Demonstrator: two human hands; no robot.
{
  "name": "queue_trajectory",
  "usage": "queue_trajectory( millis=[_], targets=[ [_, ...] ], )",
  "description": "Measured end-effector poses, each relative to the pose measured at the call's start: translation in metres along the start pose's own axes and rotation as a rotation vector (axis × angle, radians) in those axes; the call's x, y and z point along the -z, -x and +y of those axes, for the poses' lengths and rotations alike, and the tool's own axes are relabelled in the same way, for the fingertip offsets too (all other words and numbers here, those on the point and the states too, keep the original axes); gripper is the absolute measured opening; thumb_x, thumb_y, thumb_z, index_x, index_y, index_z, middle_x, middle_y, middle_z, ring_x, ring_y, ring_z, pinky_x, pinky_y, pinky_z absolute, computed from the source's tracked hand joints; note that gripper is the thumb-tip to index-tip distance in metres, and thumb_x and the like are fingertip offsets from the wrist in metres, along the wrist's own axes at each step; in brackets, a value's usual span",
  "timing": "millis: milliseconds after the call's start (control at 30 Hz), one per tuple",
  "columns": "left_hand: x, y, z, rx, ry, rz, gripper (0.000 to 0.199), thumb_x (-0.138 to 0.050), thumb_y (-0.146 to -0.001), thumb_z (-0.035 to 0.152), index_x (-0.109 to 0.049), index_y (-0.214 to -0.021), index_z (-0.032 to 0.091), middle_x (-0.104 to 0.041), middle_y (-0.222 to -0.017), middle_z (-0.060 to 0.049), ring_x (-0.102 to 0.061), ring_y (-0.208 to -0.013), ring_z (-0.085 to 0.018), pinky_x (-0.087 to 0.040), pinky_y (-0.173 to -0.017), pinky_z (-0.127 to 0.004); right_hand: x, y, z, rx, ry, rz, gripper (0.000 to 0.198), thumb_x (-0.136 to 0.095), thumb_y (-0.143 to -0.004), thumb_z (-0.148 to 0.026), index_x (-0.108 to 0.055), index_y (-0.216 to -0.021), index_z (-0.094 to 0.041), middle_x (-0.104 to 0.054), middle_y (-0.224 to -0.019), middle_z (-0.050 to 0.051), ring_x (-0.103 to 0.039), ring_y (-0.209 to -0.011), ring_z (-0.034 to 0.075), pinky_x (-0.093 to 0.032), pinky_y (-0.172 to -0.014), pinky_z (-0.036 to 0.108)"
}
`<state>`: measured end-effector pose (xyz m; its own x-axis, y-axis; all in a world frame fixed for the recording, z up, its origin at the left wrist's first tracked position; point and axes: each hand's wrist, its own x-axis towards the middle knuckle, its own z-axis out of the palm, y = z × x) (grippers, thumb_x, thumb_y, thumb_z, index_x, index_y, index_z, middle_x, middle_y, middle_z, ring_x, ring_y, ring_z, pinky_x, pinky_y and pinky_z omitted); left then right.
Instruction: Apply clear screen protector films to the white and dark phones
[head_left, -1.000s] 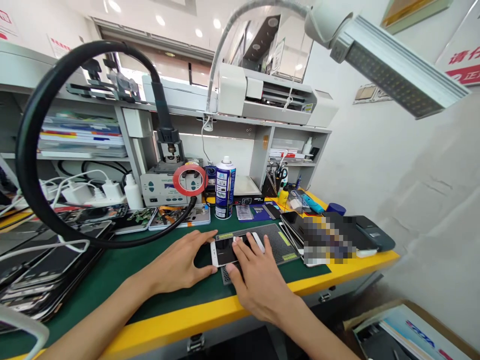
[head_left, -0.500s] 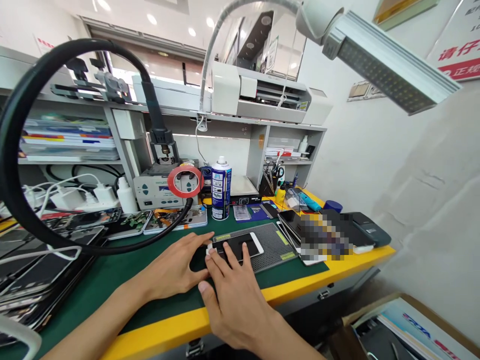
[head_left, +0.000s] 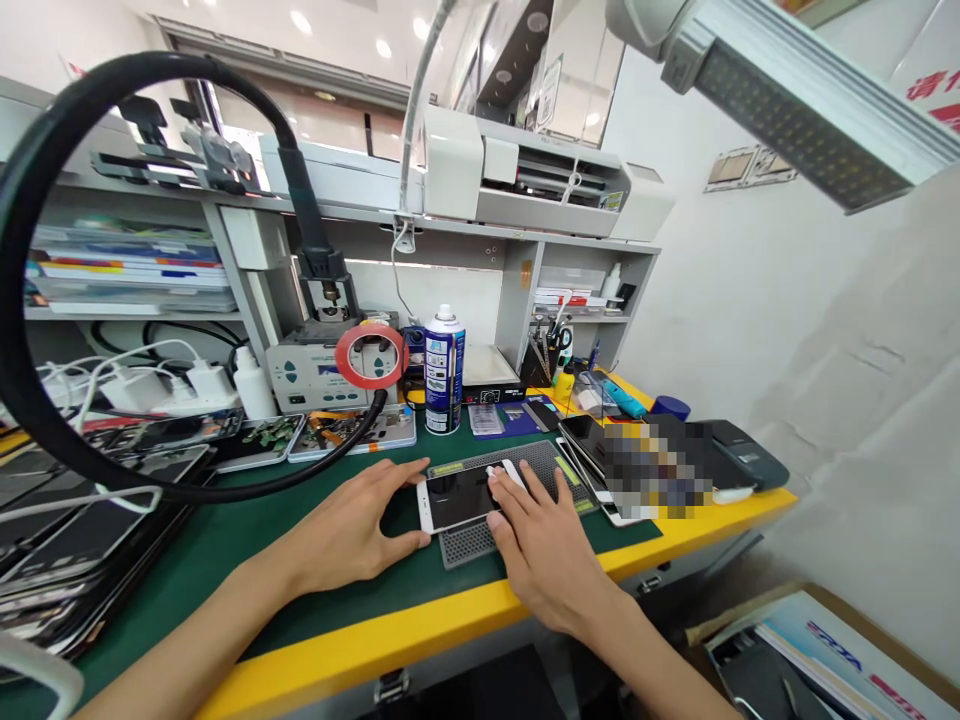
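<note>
Lying mostly on a grey perforated mat [head_left: 468, 543]: a white-framed, black-screened phone [head_left: 463, 498], its left end pinched edge to edge by the bare left hand [head_left: 360, 525]. Over its right end, the bare right hand [head_left: 551, 550], fingers spread; small white scrap [head_left: 492, 471] pinched or merely pressed, cannot tell. Possible skid off the mat from sideways pushing. Hidden: phone's lower right corner. Unclear: scrap's material.

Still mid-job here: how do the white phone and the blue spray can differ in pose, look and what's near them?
The phone lies flat; the spray can stands upright. The phone is a thin slab with a white frame around a dark screen; the can is a printed blue cylinder with a white cap. The right hand's fingers lie over the phone; neither hand is at the can. Both show some white.
</note>
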<state>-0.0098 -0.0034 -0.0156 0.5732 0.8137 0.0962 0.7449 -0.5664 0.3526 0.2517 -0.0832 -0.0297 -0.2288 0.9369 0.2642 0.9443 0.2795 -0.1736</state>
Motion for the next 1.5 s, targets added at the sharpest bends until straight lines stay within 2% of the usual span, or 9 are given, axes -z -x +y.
queue_trajectory(
  millis=[200,433,633,933,1067,1267,1500],
  targets=[
    [0.007,0.001,0.007,-0.005,0.027,-0.015,0.082,-0.055,-0.081,0.068,-0.031,-0.151,0.033,-0.05,-0.146,-0.003,-0.037,-0.139,-0.034,-0.041,-0.109,-0.047,0.002,0.015,0.007,-0.04,0.038,0.0,0.053,-0.02,-0.103,-0.045,-0.033,-0.151,-0.025,-0.028,-0.156,-0.005,-0.018,-0.147,0.03,-0.011,-0.117,0.062],
    [0.014,0.002,0.017,-0.03,0.054,-0.024,0.08,-0.057,-0.082,0.063,-0.033,-0.15,0.028,-0.056,-0.137,-0.007,-0.054,-0.125,-0.029,-0.047,-0.101,-0.038,0.001,0.022,-0.011,0.011,0.042,0.012,0.053,-0.025,-0.103,-0.044,-0.036,-0.15,-0.023,-0.031,-0.156,-0.002,-0.018,-0.147,0.031,-0.007,-0.118,0.062],
    [0.009,0.003,0.011,-0.039,0.02,-0.007,0.079,-0.057,-0.083,0.061,-0.032,-0.15,0.028,-0.047,-0.148,-0.008,-0.037,-0.139,-0.033,-0.038,-0.11,-0.045,-0.005,0.013,-0.039,0.072,-0.04,0.01,0.055,-0.025,-0.103,-0.045,-0.038,-0.149,-0.018,-0.032,-0.156,0.002,-0.018,-0.147,0.032,-0.005,-0.117,0.065],
    [0.01,0.005,0.009,-0.051,0.012,-0.02,0.077,-0.06,-0.083,0.051,-0.031,-0.151,0.029,-0.043,-0.152,-0.006,-0.034,-0.141,-0.035,-0.037,-0.112,-0.048,-0.008,0.002,-0.071,0.131,-0.154,-0.009,0.057,-0.023,-0.103,-0.047,-0.035,-0.15,-0.018,-0.031,-0.157,0.003,-0.017,-0.147,0.032,-0.006,-0.118,0.064],
    [0.012,0.005,0.011,-0.039,0.012,-0.06,0.076,-0.056,-0.085,0.051,-0.028,-0.152,0.028,-0.04,-0.153,-0.006,-0.032,-0.142,-0.035,-0.039,-0.111,-0.048,-0.006,0.001,-0.076,0.136,-0.224,-0.028,0.056,-0.022,-0.103,-0.047,-0.035,-0.15,-0.02,-0.03,-0.157,0.001,-0.015,-0.148,0.029,-0.004,-0.118,0.062],
    [0.008,0.006,0.005,-0.076,-0.004,-0.027,0.074,-0.058,-0.084,0.046,-0.031,-0.151,0.029,-0.041,-0.153,-0.004,-0.032,-0.142,-0.034,-0.038,-0.112,-0.047,-0.002,0.003,-0.076,0.15,-0.288,-0.019,0.052,-0.024,-0.103,-0.043,-0.042,-0.147,-0.022,-0.037,-0.154,-0.001,-0.018,-0.147,0.026,0.003,-0.118,0.06],
    [0.004,0.004,0.0,-0.104,-0.016,0.015,0.072,-0.057,-0.083,0.039,-0.032,-0.151,0.029,-0.045,-0.15,-0.003,-0.034,-0.142,-0.031,-0.037,-0.113,-0.045,-0.003,0.007,-0.071,0.167,-0.253,0.003,0.048,-0.027,-0.103,-0.04,-0.046,-0.144,-0.023,-0.04,-0.152,-0.002,-0.021,-0.147,0.025,0.004,-0.119,0.057]
  ],
)
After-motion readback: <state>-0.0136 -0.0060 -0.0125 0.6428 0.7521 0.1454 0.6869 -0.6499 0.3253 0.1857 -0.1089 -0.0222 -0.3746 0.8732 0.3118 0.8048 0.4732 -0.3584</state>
